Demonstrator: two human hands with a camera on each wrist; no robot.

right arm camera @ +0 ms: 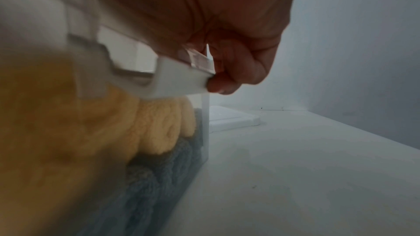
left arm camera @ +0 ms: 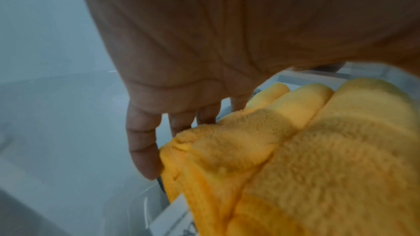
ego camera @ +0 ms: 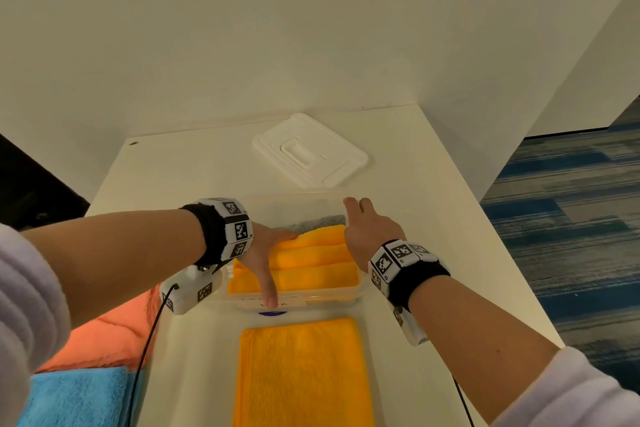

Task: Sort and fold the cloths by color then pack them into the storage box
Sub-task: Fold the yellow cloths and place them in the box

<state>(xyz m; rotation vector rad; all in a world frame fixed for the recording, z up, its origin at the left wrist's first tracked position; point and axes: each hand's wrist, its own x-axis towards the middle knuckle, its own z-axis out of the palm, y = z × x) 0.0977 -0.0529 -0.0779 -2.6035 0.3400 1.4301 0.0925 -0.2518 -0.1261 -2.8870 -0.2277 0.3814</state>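
The clear storage box (ego camera: 313,300) stands mid-table, holding folded yellow cloths (ego camera: 311,263) on top of grey cloths (ego camera: 318,220). My left hand (ego camera: 266,246) reaches into the box's left side. Its straight fingers (left arm camera: 141,141) slide down between the yellow cloths (left arm camera: 295,150) and the box wall, with the thumb lying toward the near rim. My right hand (ego camera: 363,229) grips the box's right rim (right arm camera: 179,82), thumb and fingers curled round it. Through the wall show the yellow cloths (right arm camera: 154,123) and the grey cloths (right arm camera: 163,168). Another folded yellow cloth (ego camera: 301,371) lies in front of the box.
The white box lid (ego camera: 308,152) lies flat behind the box near the wall. An orange cloth (ego camera: 107,333) and a blue cloth (ego camera: 76,395) lie at the near left. The table's right edge drops to blue carpet (ego camera: 571,218).
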